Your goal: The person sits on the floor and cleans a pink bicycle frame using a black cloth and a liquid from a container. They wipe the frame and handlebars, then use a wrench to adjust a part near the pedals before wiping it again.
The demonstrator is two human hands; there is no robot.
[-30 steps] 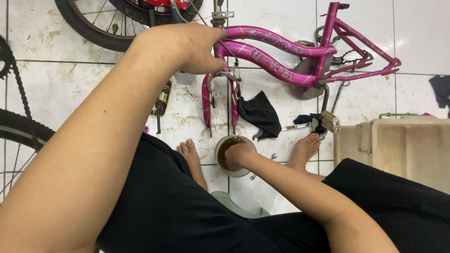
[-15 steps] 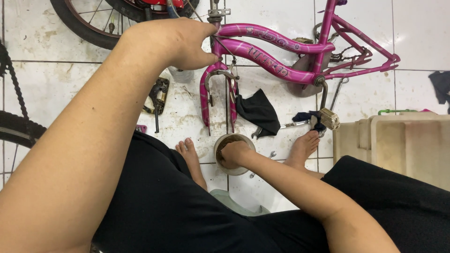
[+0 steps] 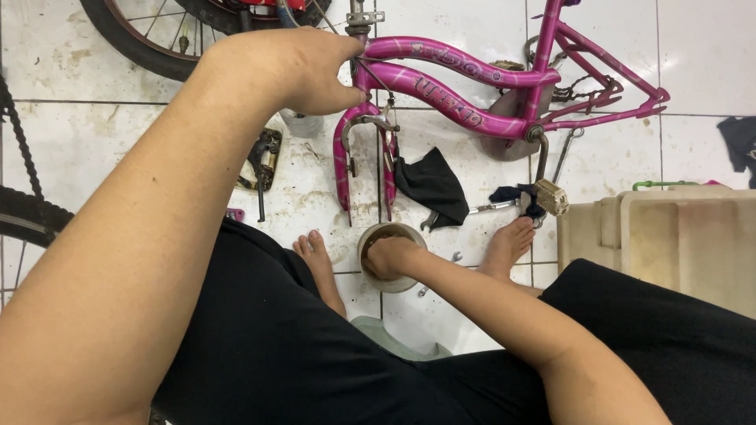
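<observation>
On the white tiled floor (image 3: 94, 142), a small pink metal bicycle frame (image 3: 465, 94) is laid out without wheels, its fork (image 3: 364, 161) pointing toward the seated person. The left hand (image 3: 303, 71) is closed around the frame at the head tube, near the far edge of the floor in view, with the fingers curled over the top of the fork crown; what lies under the palm is hidden. The right hand (image 3: 390, 258) is sunk into a small round tub of brown grease (image 3: 386, 240), which stands on the floor between the person's two bare feet (image 3: 508, 244), just below the fork tips. The fingers of this hand are bent down into the tub, and it cannot be told whether anything is pinched between them.

Just to the right of the fork a crumpled black cloth (image 3: 431, 185) is spread on the tiles, and a grey metal spanner (image 3: 472, 211) lies beside it, touching its lower edge. A beige pedal on its crank arm (image 3: 550, 195) hangs from the frame near the right foot. To the left of the fork a black metal bicycle part (image 3: 264, 157) rests on the tiles. A black-tyred spoked wheel (image 3: 157, 39) is seen at the far left corner of the floor, and another tyre (image 3: 27, 212) at the left edge. A beige plastic container (image 3: 669, 236) stands at the right edge, close to the person's black-clad knee.
</observation>
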